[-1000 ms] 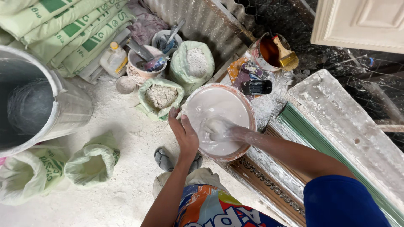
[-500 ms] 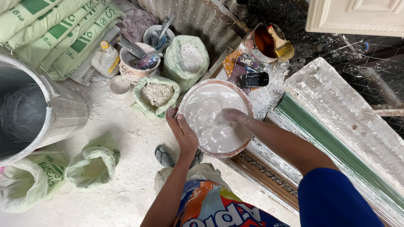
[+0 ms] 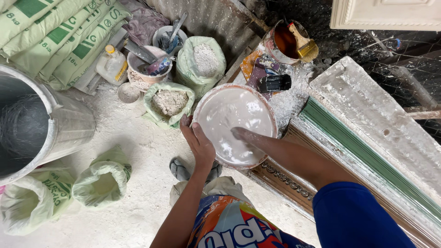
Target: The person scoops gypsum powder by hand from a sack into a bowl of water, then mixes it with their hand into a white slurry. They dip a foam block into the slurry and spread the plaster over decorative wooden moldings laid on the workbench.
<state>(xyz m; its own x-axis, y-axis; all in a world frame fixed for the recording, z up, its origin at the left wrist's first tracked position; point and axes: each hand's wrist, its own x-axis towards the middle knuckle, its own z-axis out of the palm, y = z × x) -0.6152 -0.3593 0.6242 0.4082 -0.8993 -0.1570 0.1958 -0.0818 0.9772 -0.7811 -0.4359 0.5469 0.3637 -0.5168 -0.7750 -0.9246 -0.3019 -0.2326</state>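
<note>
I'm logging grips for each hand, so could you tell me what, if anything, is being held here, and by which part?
The left hand grips the round bowl of white mix by its near-left rim. The right hand is inside it, in the mix, gripping nothing visible.

a dusty white floor point(image 3: 138, 151) runs under stacked pale green sacks point(image 3: 50, 41) at upper left and a large metal drum point(image 3: 32, 128) lying at the left edge. corrugated metal sheeting point(image 3: 211, 18) stands along the back, beside a dark, splattered wall point(image 3: 367, 50). flat, even daylight falls on a white moulded panel point(image 3: 386, 14) at upper right.
</note>
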